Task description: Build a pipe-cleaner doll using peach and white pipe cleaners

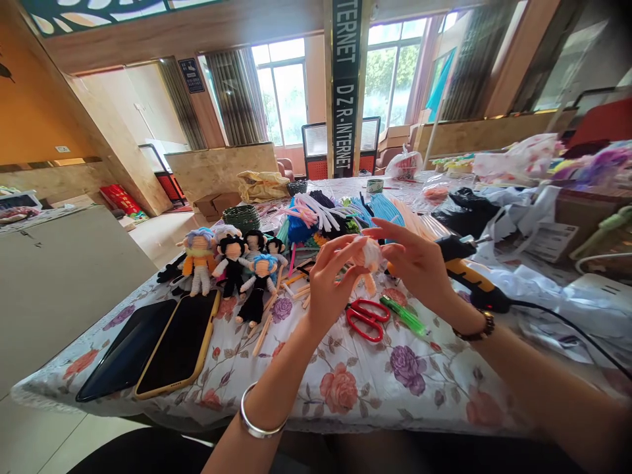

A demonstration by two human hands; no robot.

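Above the middle of the table, my left hand (333, 276) pinches a small fuzzy doll (371, 253) with a peach body and a whitish top. Its fingers cover part of the doll. My right hand (419, 263) is at the doll's other side with fingers apart and stretched toward it; whether they touch it is hard to tell. Below the hands lie red-handled scissors (368, 319) and a green cutter knife (405, 315). A black and yellow glue gun (469, 276), partly behind my right hand, rests at the right.
Several finished fuzzy dolls (232, 257) stand at the left, behind two phones (180, 345). Wooden sticks (264, 332) lie near them. Bundles of coloured pipe cleaners (320, 214) fill the back. A black cord (567, 316) runs right past white plastic bags (538, 296). Flowered cloth (340, 388) covers the table.
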